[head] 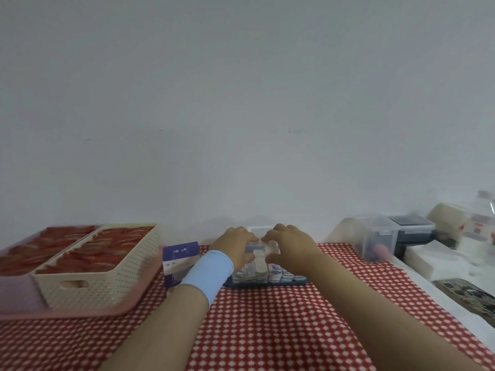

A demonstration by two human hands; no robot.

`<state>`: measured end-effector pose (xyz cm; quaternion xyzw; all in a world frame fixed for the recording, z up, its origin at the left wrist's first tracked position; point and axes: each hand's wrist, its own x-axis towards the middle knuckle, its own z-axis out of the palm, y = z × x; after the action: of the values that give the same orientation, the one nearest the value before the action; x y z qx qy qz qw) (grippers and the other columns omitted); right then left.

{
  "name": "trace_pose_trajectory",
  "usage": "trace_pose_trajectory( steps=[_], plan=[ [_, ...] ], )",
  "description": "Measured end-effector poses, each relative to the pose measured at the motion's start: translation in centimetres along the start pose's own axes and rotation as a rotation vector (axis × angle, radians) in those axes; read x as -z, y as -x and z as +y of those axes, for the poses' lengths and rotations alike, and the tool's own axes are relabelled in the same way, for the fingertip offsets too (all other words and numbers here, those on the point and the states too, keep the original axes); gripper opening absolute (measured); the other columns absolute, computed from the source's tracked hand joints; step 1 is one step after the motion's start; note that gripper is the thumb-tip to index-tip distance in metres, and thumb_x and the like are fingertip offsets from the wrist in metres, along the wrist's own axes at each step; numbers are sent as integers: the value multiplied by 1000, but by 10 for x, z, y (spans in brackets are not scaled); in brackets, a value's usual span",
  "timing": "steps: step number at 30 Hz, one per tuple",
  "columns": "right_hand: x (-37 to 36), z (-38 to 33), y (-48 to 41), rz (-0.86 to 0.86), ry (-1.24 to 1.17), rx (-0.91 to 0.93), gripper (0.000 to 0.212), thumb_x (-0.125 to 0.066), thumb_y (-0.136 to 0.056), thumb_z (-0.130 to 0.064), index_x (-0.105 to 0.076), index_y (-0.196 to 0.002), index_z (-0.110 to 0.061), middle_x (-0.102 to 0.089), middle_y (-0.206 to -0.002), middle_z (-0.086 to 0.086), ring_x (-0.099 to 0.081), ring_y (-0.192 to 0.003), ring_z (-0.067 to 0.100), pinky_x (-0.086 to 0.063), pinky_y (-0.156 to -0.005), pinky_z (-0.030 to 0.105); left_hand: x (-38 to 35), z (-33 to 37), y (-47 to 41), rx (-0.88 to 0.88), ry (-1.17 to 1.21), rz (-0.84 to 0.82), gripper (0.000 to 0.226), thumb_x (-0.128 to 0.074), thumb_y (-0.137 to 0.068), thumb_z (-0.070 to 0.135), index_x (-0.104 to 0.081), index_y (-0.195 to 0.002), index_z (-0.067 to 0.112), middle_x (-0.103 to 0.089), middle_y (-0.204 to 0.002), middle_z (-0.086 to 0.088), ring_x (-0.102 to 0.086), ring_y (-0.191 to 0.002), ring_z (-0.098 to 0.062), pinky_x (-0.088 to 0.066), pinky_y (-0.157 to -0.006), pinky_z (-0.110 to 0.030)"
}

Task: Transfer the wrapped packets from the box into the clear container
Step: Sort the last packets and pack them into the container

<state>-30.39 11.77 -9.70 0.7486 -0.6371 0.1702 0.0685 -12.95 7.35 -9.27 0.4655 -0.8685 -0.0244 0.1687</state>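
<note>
A clear container (pixel 267 274) with a dark blue base stands on the red checked cloth at mid-table. Several white and blue wrapped packets (pixel 278 273) stand in a row inside it. My left hand (pixel 234 243), with a light blue wristband, and my right hand (pixel 288 243) meet over the container's top, fingers curled round a stack of packets (pixel 254 247) held between them. A purple and white box (pixel 180 261) stands upright just left of my left wrist, partly hidden by it.
A cream perforated basket (pixel 107 279) filled with red packets sits on a pink tray (pixel 80 311) at the left. At the right stand a clear lidded tub (pixel 377 242), a dark box (pixel 412 228), white paper and a bottle (pixel 482 215). A white wall rises behind.
</note>
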Motion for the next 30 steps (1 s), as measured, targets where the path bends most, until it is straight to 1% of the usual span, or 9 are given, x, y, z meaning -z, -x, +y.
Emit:
trace_pose_trajectory(
  steps=[3, 10, 15, 18, 20, 22, 25, 28, 30],
  plan=[
    [3, 3, 1, -25, -10, -13, 52, -70, -87, -45, -56, -136, -34, -55, -132, -10, -51, -116, 14, -42, -97, 31, 0, -2, -2, -7, -27, -12, 49, -69, -91, 27, -55, -138, 27, -54, -135, 2, -48, -124, -22, -41, -106, -37],
    [-5, -5, 4, 45, 52, -21, 49, -71, -89, -38, -58, -134, -28, -59, -127, -5, -53, -111, 17, -46, -93, 32, 0, 4, -6, 27, -71, 2, 49, -70, -89, 24, -57, -136, 27, -57, -133, -1, -53, -119, -23, -45, -101, -36],
    [8, -10, 1, -68, 54, -33, 59, -64, -91, -47, -47, -144, -26, -50, -140, -1, -46, -126, 21, -41, -106, 39, 9, 5, 2, 19, -11, -79, 56, -62, -95, 32, -43, -147, 28, -49, -144, 0, -49, -128, -23, -42, -107, -40],
    [18, -32, -7, -37, 58, -20, 63, -58, -94, -47, -40, -150, -25, -45, -147, 3, -40, -135, 25, -34, -113, 43, 23, -11, 13, 52, 55, -23, 56, -55, -97, 38, -37, -150, 33, -43, -152, 2, -45, -134, -22, -38, -112, -42],
    [21, -54, -15, -10, -6, 25, 53, -57, -97, -37, -44, -147, -25, -46, -148, 3, -41, -135, 24, -35, -113, 42, 39, -28, 24, 116, 29, 12, 57, -49, -99, 40, -32, -152, 32, -36, -158, 2, -36, -142, -23, -32, -116, -42],
    [20, -78, -24, -65, -137, 56, 45, -55, -99, -26, -49, -144, -23, -50, -145, 4, -47, -131, 23, -39, -111, 37, 55, -48, 35, 203, -63, -12, 63, -47, -97, 46, -27, -154, 29, -32, -160, 0, -30, -145, -24, -29, -117, -42],
    [11, -115, -36, -163, -324, 62, 44, -52, -101, -13, -49, -144, -19, -54, -142, 7, -55, -125, 22, -44, -105, 31, 67, -79, 52, 357, -149, -138, 88, -53, -83, 58, -18, -157, 26, -26, -161, -3, -26, -147, -27, -31, -116, -46],
    [-4, -141, -47, -241, -364, 11, 47, -50, -103, -16, -42, -149, -18, -49, -149, 9, -52, -130, 26, -45, -106, 33, 63, -102, 63, 440, -61, -252, 101, -61, -76, 61, -14, -157, 23, -25, -161, -5, -32, -144, -28, -36, -112, -46],
    [-17, -155, -55, -293, -336, -13, 40, -47, -103, -19, -46, -143, -11, -52, -145, 12, -55, -123, 28, -47, -97, 34, 54, -113, 69, 480, -28, -244, 88, -60, -81, 58, -27, -153, 21, -42, -149, -6, -48, -130, -28, -43, -106, -45]
  ],
)
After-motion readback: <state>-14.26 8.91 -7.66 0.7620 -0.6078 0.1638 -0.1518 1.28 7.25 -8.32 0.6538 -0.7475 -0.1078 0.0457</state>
